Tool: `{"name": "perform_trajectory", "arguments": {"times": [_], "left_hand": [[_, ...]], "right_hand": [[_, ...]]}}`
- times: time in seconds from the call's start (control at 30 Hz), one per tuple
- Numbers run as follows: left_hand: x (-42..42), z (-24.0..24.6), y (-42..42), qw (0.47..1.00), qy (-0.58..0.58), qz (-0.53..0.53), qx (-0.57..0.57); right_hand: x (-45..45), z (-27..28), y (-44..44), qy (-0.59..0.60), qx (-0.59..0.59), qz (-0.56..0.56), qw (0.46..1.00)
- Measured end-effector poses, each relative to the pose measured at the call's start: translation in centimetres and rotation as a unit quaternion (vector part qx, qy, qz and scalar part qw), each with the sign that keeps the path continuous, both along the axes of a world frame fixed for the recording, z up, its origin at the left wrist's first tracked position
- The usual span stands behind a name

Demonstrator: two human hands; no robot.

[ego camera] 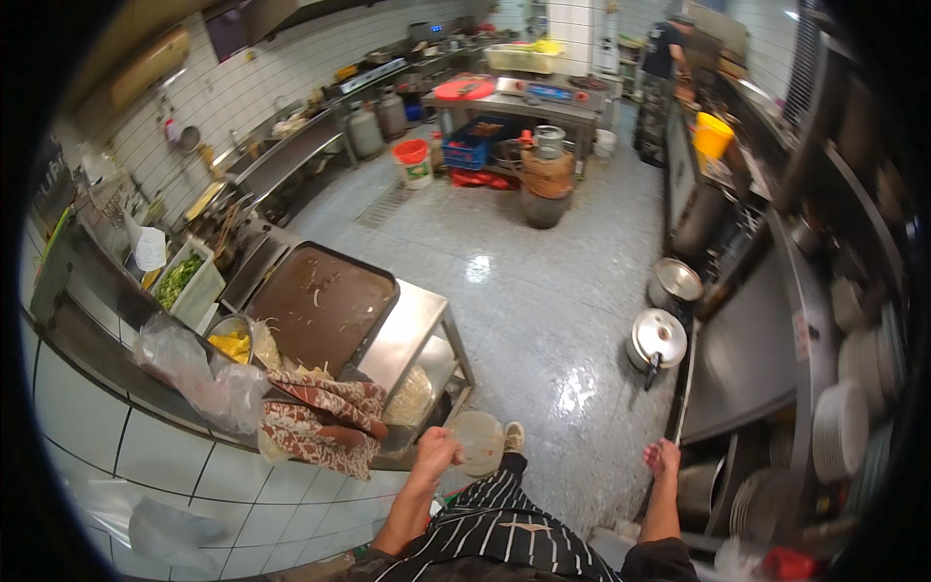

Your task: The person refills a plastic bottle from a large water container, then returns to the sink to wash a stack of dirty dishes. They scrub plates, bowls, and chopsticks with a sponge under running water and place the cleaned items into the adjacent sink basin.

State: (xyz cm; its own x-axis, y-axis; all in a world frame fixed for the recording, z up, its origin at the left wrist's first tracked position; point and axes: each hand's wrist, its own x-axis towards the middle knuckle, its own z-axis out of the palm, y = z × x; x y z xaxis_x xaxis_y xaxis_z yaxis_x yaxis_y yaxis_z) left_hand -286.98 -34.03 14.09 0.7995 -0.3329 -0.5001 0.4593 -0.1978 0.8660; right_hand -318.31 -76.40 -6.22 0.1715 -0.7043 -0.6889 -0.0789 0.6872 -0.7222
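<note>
My left hand (438, 452) grips the near edge of a round translucent plastic container (478, 442), held low over the floor by my leg. Beyond that hand stands a steel table (407, 313) with a large brown tray (320, 298) on top, scraps scattered across it. A patterned brown cloth (324, 422) drapes over the table's near end. On the other side, my right hand (660, 460) hangs with curled fingers, and I see nothing in it. It is nearest the steel cabinet (742, 356) and the stacked white plates (840, 431).
Two metal pots, one lidded (657, 339) and one behind it (675, 282), sit on the shiny floor (524, 291) at right. A gas cylinder (548, 142) stands at a dark barrel (545, 207). Another person (658, 80) works at the far right counter. Chopped greens fill a white bin (207, 291).
</note>
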Motion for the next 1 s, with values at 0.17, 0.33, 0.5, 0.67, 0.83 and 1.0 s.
{"name": "perform_trajectory", "arguments": {"times": [0.17,0.33,0.5,0.67,0.83,1.0], "left_hand": [[7.5,-1.2,-6.2,0.999,0.006,0.018,-0.04],[14.7,-1.2,-12.0,0.999,-0.029,0.001,-0.034],[22.9,-1.9,-16.1,0.997,-0.07,0.014,-0.005],[30.2,-2.2,-19.8,0.994,-0.043,0.104,-0.007],[37.5,-1.5,-23.5,0.975,-0.038,0.22,0.012],[43.1,0.4,-25.6,0.937,-0.023,0.347,0.031]], "right_hand": [[15.2,-1.2,-7.6,-0.086,0.033,0.091,0.992],[15.8,-4.8,-7.4,0.025,0.166,0.191,0.967],[14.0,-4.5,-6.3,-0.003,0.0,0.252,0.968],[23.9,-5.4,-13.5,0.096,-0.052,0.348,0.931],[31.8,-7.3,-24.1,0.063,-0.023,0.334,0.94],[51.7,-7.8,-35.8,0.058,-0.135,0.33,0.932]]}}
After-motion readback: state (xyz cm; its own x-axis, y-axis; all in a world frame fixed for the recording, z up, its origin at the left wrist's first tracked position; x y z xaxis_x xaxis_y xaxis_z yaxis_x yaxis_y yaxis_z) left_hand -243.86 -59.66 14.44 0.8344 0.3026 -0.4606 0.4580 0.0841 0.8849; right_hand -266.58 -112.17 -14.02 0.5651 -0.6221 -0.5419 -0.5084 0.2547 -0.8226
